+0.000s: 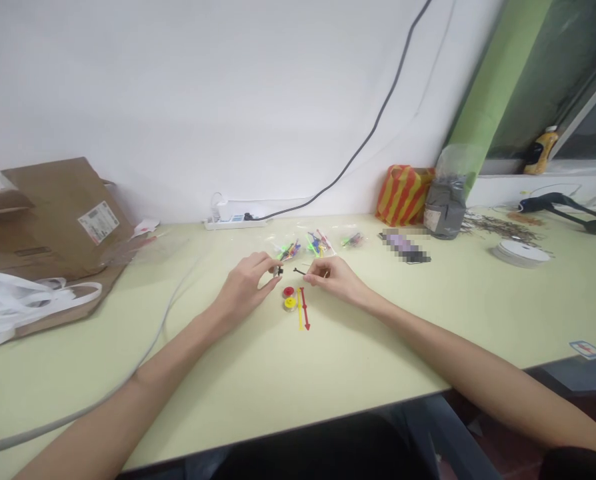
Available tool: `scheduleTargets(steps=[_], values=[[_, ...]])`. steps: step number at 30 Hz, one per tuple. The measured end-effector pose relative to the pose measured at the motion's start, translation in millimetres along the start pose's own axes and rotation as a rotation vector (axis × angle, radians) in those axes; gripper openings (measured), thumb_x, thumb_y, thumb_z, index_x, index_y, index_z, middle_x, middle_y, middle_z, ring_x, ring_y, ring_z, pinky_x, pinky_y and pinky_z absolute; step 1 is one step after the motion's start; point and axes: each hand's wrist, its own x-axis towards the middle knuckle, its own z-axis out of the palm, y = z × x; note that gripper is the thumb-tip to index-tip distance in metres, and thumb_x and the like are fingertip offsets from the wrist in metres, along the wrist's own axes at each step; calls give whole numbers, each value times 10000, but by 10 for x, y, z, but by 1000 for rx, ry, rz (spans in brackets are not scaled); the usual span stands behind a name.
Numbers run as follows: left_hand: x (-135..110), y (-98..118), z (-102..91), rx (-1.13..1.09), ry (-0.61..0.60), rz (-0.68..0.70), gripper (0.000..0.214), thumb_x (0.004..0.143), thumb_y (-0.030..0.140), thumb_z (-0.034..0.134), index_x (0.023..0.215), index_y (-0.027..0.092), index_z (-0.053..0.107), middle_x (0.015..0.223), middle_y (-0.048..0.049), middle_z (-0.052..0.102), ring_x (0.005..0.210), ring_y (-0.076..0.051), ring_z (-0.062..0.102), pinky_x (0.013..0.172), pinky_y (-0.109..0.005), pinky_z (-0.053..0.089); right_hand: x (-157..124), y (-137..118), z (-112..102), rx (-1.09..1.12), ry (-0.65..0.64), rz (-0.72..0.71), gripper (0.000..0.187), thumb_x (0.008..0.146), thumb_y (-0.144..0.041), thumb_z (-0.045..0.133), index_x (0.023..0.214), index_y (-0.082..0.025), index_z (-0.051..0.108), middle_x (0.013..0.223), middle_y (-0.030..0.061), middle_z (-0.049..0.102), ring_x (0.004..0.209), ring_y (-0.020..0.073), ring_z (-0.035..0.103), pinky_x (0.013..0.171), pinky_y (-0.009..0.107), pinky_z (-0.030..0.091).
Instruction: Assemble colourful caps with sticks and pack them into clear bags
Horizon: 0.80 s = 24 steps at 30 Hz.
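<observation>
Left hand [245, 285] fingers [268, 262] pinched shut on small black part [279, 271]; right hand [335, 280] fingers [314, 270] pinched on thin black pointer [299, 271]. The 2 parts are close, not joined. Red disc [289, 291], yellow disc [290, 303], red arrow [305, 310], yellow arrow [300, 309] lie loose mid-worktop [328, 373]. 3 clear bags [289, 251] of coloured parts sit near rear edge.
</observation>
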Motion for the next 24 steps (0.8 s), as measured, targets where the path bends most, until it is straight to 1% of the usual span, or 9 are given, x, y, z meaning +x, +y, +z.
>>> scheduleTargets(steps=[3, 7, 10, 14, 18, 21, 24], values=[[-20, -20, -19, -101, -66, -36, 184, 922, 241, 570, 1096, 219, 624, 964, -27, 653, 899, -184, 623, 828, -327, 488, 13, 16, -39, -102, 64, 7, 193, 838, -308, 703, 719, -156, 690, 732, 22, 672, 668, 134, 534, 648, 261, 401], [-35, 73, -74, -168, -185, 22, 166, 917, 275, 587, 1074, 223, 608, 980, -16, 683, 870, -164, 638, 796, -299, 489, 16, 20, -77, -181, 136, -13, 175, 818, -307, 724, 721, -162, 714, 749, 18, 654, 705, 136, 521, 651, 259, 372], [-31, 182, -111, -143, -232, 80, 145, 924, 284, 576, 1053, 223, 595, 966, -8, 702, 857, -165, 650, 795, -306, 482, 16, 36, -94, -186, 88, 35, 183, 829, -320, 702, 739, -160, 715, 661, -7, 596, 641, 124, 493, 590, 250, 335], [-7, 289, -150, -114, -283, 127, 121, 913, 271, 565, 1019, 220, 597, 916, -12, 689, 824, -175, 642, 796, -321, 474, 13, 37, -116, -224, 19, 83, 177, 809, -289, 686, 697, -155, 663, 602, -19, 575, 576, 109, 478, 548, 243, 310], [14, 332, -166, -128, -325, 191, 93, 865, 210, 556, 949, 212, 597, 924, -37, 642, 849, -186, 605, 769, -308, 463, -9, -3, -128, -382, -13, 94, 263, 791, -264, 656, 573, -170, 543, 538, -31, 497, 534, 97, 417, 528, 254, 264], [4, 357, -154, -138, -384, 215, 65, 818, 178, 553, 869, 208, 582, 834, -20, 601, 764, -168, 565, 717, -290, 446, -45, -60, -114, -509, -65, 98, 343, 790, -260, 640, 509, -180, 460, 506, -34, 414, 514, 97, 349, 525, 275, 225], [-21, 384, -136, -175, -460, 222, 105, 784, 149, 550, 852, 218, 591, 786, -1, 591, 713, -154, 543, 689, -277, 431, -82, -138, -87, -600, -112, 97, 408, 825, -282, 627, 476, -184, 440, 497, -31, 359, 503, 99, 279, 535, 292, 195]])
